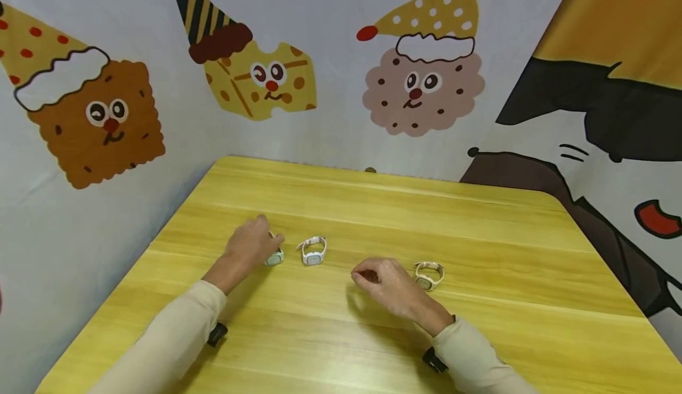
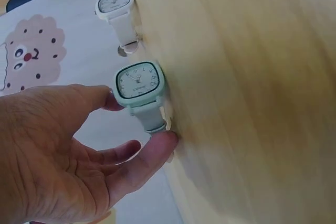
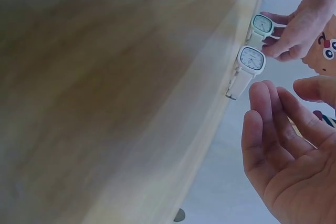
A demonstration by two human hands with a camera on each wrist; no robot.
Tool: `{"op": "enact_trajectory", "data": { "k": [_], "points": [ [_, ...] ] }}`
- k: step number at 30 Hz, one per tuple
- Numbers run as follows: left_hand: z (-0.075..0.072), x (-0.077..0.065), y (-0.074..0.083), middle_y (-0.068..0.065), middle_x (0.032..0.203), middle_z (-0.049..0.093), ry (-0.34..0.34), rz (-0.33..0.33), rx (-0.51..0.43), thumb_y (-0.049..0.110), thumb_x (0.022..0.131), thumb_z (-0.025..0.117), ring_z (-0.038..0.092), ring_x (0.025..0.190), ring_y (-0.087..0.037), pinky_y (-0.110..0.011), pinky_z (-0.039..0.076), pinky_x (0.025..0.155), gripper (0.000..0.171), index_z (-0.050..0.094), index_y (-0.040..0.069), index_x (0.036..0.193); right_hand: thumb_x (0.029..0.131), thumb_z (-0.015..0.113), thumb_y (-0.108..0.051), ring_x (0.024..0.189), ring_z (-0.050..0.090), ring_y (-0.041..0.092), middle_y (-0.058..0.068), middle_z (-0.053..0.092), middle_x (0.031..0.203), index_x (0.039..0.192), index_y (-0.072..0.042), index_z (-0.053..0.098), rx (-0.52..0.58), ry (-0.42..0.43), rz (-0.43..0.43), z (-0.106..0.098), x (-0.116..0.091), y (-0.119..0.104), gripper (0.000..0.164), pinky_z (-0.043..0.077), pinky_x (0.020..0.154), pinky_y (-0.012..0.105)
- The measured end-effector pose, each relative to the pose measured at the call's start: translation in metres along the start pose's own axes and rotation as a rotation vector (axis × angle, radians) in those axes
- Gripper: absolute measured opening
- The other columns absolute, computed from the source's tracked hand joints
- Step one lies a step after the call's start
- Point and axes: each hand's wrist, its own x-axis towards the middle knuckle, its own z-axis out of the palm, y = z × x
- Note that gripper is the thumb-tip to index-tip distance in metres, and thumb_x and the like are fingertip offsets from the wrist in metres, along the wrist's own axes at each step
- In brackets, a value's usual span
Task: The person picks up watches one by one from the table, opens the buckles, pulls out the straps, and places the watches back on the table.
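A mint-green wristwatch (image 2: 139, 83) stands upright on the table, its strap looped behind a rounded square dial. My left hand (image 1: 248, 246) holds it, with a digit at the dial's edge and another fingertip against the strap. Just right of it stands a white wristwatch (image 1: 313, 252), untouched. My right hand (image 1: 391, 287) hovers over the table with loosely bent fingers and nothing in them; in the right wrist view its fingers (image 3: 253, 135) are apart from the white watch. Beside that hand, to its right, is a cream wristwatch (image 1: 428, 276).
All the watches stand on a yellow wood-grain table (image 1: 341, 346) with rounded far corners. A cloth backdrop (image 1: 335, 139) with cartoon food figures hangs behind the table and along its left side. Dark wrist straps (image 1: 216, 335) show at both sleeves.
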Motion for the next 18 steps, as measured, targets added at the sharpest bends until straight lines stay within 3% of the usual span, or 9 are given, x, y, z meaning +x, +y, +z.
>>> {"op": "enact_trajectory", "data": {
  "k": [2, 5, 8, 11, 15, 18],
  "points": [
    [-0.003, 0.000, -0.002, -0.015, 0.064, 0.056, -0.001, -0.002, 0.009, 0.029, 0.100, 0.062, 0.051, 0.050, -0.023, -0.038, 0.046, 0.045, 0.056, 0.050, -0.021, 0.124, 0.105, 0.059, -0.021, 0.090, 0.065, 0.009, -0.004, 0.070, 0.102, 0.109, -0.005, 0.075, 0.001, 0.001, 0.003, 0.000, -0.001, 0.000, 0.023, 0.056, 0.079, 0.030],
    [-0.008, 0.001, -0.004, -0.020, 0.069, 0.059, 0.049, 0.021, 0.028, 0.029, 0.102, 0.058, 0.049, 0.048, -0.023, -0.036, 0.043, 0.041, 0.058, 0.048, -0.022, 0.128, 0.105, 0.059, -0.022, 0.092, 0.066, 0.009, -0.003, 0.071, 0.104, 0.110, -0.005, 0.075, 0.004, 0.003, 0.011, -0.001, -0.002, 0.001, 0.024, 0.056, 0.079, 0.030],
    [-0.013, 0.004, -0.004, -0.024, 0.084, 0.063, 0.125, 0.051, 0.042, 0.028, 0.102, 0.056, 0.055, 0.056, -0.027, -0.041, 0.049, 0.046, 0.049, 0.057, -0.017, 0.120, 0.106, 0.059, -0.023, 0.093, 0.066, 0.009, -0.003, 0.070, 0.105, 0.111, -0.005, 0.075, 0.000, 0.004, 0.016, -0.002, -0.002, 0.001, 0.025, 0.056, 0.081, 0.031],
    [-0.017, 0.008, 0.000, -0.023, 0.099, 0.065, 0.168, 0.094, 0.057, 0.027, 0.101, 0.056, 0.063, 0.078, -0.035, -0.048, 0.055, 0.060, 0.039, 0.065, -0.009, 0.111, 0.106, 0.059, -0.024, 0.094, 0.066, 0.010, -0.003, 0.071, 0.105, 0.111, -0.005, 0.075, -0.002, 0.008, 0.018, -0.003, -0.001, 0.001, 0.025, 0.056, 0.081, 0.031],
    [-0.019, 0.013, 0.011, -0.018, 0.110, 0.070, 0.167, 0.168, 0.077, 0.025, 0.099, 0.062, 0.067, 0.092, -0.036, -0.047, 0.057, 0.064, 0.031, 0.075, -0.001, 0.109, 0.105, 0.060, -0.023, 0.094, 0.066, 0.011, -0.003, 0.071, 0.105, 0.110, -0.005, 0.075, -0.006, 0.012, 0.017, -0.005, 0.000, 0.001, 0.024, 0.056, 0.082, 0.031],
    [-0.016, 0.015, 0.018, -0.015, 0.111, 0.072, 0.139, 0.202, 0.089, 0.026, 0.100, 0.065, 0.070, 0.092, -0.033, -0.044, 0.058, 0.064, 0.029, 0.077, 0.003, 0.112, 0.105, 0.060, -0.023, 0.093, 0.066, 0.011, -0.003, 0.071, 0.105, 0.110, -0.005, 0.075, -0.013, 0.010, 0.014, -0.005, 0.000, 0.001, 0.024, 0.056, 0.081, 0.030]
  ]
}}
